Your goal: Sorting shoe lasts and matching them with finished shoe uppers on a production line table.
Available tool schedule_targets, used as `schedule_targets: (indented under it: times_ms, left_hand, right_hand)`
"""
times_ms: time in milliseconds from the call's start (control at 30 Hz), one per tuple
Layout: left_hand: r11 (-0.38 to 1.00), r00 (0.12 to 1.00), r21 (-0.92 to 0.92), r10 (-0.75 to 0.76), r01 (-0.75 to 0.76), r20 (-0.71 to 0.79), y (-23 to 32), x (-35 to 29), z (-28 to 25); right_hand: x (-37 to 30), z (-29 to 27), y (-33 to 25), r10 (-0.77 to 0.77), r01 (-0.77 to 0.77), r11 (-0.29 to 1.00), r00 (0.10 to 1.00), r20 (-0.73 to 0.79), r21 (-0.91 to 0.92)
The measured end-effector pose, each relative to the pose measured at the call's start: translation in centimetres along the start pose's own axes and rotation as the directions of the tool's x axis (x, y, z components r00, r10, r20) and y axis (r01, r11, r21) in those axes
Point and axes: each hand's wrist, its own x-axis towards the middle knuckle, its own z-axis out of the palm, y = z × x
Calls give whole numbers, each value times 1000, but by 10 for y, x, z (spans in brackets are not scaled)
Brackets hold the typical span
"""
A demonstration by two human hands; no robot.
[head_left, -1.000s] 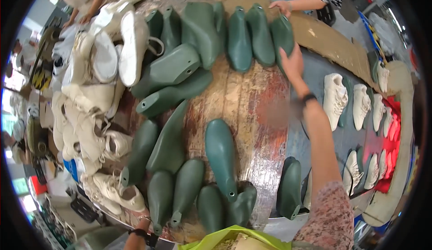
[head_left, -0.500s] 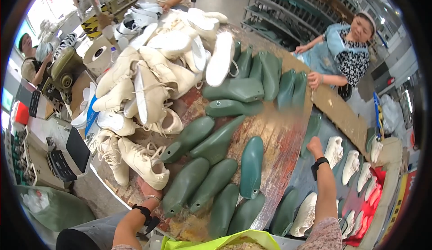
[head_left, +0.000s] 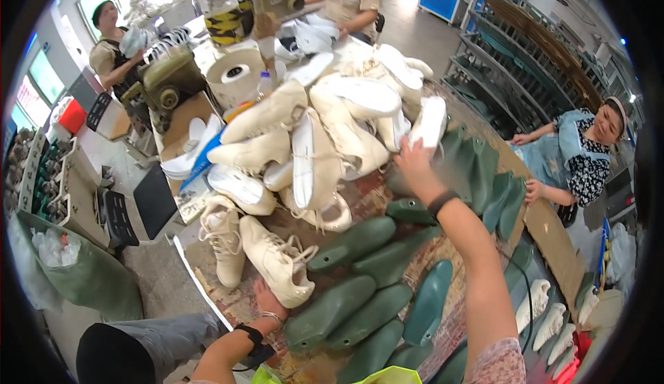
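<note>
The worn work table [head_left: 235, 301] occupies the central area, and a multi-tier shelving rack [head_left: 532, 59] stands beyond its far right side. A co-worker [head_left: 564, 149] in a light blue apron is positioned at the right edge of the table, one hand near a cardboard strip [head_left: 553, 235] laid along that edge. A heaped pile of cream shoes [head_left: 263, 114] covers the far left portion of the table and partly blocks the area behind it. To the left on the floor stands a green sack [head_left: 83, 273]. Behind the pile are a green machine [head_left: 169, 80] and a white tub [head_left: 221, 83]. Green shoe lasts [head_left: 353, 242] lie in rows across the middle and near portions of the table, occupying the space between the two arms; the right forearm passes above them and hides several. The laced shoe [head_left: 280, 266] lies at the near left of the table, just left of the lasts. The sole-up shoe [head_left: 430, 125] is located at the right side of the pile. The right hand [head_left: 418, 170] has its fingers extended and parted against the near end of that shoe; whether it grips cannot be told. The left hand [head_left: 268, 300] is against the side of the laced shoe, fingers partly hidden; its grip cannot be told. A small bottle [head_left: 265, 83] stands behind the pile.
</note>
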Motion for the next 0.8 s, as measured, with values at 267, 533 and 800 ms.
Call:
schedule_targets:
  times_ms: [267, 533, 800]
  left_hand:
    - [957, 994, -289, -67, 40, -86, 19, 49, -59]
    - [572, 969, -783, -169, 244, 179, -9, 36, 8]
    - [964, 963, -259, -11, -61, -268, -67, 30, 58]
  right_hand:
    - [-230, 13, 93, 715, -175, 205, 699, -25, 963]
    - [-492, 64, 46, 705, 419, -695, 239, 668, 584]
    - [-478, 144, 74, 625, 533, -698, 126, 770, 479]
